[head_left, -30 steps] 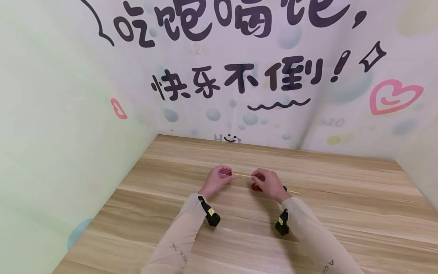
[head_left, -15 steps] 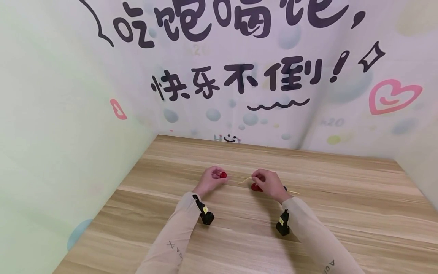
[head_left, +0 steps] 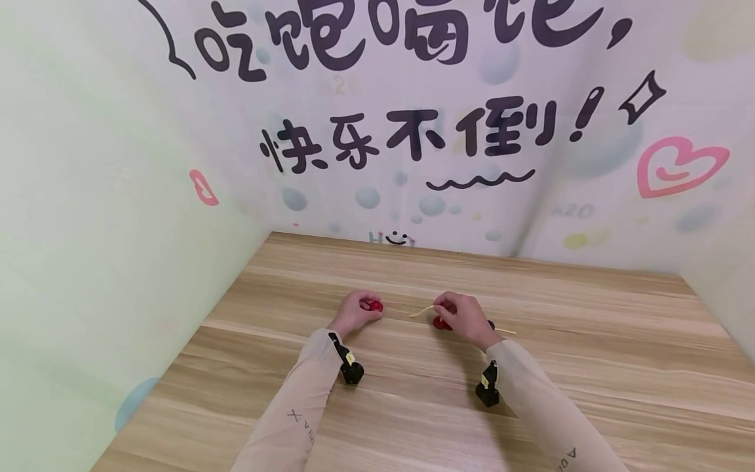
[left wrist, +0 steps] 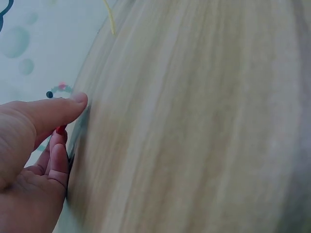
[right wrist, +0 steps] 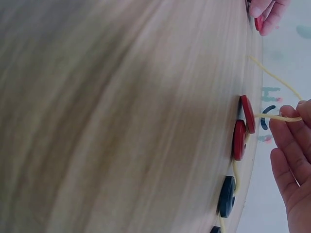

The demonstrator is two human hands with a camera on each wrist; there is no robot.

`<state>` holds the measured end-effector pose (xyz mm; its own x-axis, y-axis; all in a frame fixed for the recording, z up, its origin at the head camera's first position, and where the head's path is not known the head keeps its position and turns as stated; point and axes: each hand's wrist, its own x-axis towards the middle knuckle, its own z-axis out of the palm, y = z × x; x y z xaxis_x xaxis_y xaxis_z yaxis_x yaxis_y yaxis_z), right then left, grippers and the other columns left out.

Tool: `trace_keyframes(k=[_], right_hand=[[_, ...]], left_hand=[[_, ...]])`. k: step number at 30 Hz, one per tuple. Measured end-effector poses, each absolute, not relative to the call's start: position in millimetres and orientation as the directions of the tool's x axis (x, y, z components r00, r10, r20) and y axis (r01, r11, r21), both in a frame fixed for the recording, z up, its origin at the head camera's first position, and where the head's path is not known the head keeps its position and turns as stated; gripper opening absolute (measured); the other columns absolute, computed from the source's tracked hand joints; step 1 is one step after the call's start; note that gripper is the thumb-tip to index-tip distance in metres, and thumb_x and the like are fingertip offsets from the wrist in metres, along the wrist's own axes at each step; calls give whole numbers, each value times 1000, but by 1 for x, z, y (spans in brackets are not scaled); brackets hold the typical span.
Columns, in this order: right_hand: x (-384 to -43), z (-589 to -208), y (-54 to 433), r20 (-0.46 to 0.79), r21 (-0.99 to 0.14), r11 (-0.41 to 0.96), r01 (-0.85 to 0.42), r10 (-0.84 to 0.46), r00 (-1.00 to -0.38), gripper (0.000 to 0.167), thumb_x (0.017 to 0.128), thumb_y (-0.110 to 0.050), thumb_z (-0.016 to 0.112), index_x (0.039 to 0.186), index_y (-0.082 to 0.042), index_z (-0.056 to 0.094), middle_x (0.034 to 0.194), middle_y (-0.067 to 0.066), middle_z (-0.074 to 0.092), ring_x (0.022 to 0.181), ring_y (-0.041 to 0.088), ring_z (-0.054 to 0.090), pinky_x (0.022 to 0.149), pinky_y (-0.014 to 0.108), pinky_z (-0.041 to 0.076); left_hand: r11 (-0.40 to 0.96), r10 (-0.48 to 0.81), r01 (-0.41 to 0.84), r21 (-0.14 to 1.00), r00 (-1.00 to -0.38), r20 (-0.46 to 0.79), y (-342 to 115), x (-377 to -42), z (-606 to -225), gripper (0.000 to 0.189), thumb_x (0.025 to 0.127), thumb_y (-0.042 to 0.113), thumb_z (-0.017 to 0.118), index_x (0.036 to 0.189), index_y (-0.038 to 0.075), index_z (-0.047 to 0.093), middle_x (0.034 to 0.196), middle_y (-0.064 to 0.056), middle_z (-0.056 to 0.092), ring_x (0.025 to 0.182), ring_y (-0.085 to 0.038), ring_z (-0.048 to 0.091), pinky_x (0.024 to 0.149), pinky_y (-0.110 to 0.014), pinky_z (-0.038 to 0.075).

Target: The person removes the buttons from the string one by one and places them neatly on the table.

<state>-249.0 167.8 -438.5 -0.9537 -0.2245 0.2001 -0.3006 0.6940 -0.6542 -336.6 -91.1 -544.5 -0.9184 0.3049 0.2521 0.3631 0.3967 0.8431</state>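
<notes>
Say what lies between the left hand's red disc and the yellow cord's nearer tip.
Bare wooden tabletop, as the head view shows: the red disc, pinched in the left hand, sits apart from the yellow cord.

Got one button (head_left: 376,306) in the left hand (head_left: 354,312), threaded buttons (right wrist: 239,140) on the table (head_left: 425,406) by the right hand (head_left: 466,319), wall (head_left: 354,213) behind.
</notes>
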Motion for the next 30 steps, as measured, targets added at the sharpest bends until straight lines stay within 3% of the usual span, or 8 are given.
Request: trace_keyframes(k=[2,6,8,13,22,30], right_hand=[[-249,-438,168,201,-656,690,-306,-231,-952,7,83,-9,62,88,-5,62,76,2,61,68,13,54,61,27,46],[-247,-436,168,209,-657,680,-326,-251,-945,7,83,-9,61,88,-4,63,75,1,61,67,12,53,60,26,45],[-246,-435,169,215,-653,679,-335,-258,-942,7,83,-8,61,88,-4,62,75,1,61,67,12,53,60,26,45],[-247,-434,169,220,-654,677,-338,-258,-941,7,83,-8,61,87,-3,62,75,1,61,67,12,53,60,26,45],[-246,-433,168,212,-658,676,-333,-259,-942,7,83,-8,61,88,-3,63,74,2,61,66,12,54,59,27,45],[-246,-435,167,209,-666,668,-332,-260,-943,7,83,-7,61,88,-3,62,75,3,61,67,12,53,59,26,45]], left_hand=[[400,306,353,846,-921,240,-91,-339,-546,34,67,25,77,97,13,66,82,2,60,70,-10,52,60,-20,42],[495,207,136,858,-978,36,-74,-281,-460,32,70,-1,71,100,-5,61,92,-18,60,82,-29,53,70,-25,44],[494,190,111,862,-982,18,-71,-268,-442,32,71,-6,68,101,-8,60,93,-19,60,83,-29,53,72,-25,44],[470,205,92,878,-979,-8,-75,-280,-456,35,70,-4,70,103,-6,60,92,-14,61,82,-21,54,73,-28,45],[440,193,57,896,-981,-32,-75,-279,-452,36,71,0,69,106,-5,59,93,-13,63,84,-20,57,75,-28,46],[351,265,135,926,-963,40,-57,-275,-443,38,72,-2,67,108,-8,56,103,-24,57,91,-28,56,80,-30,45]])
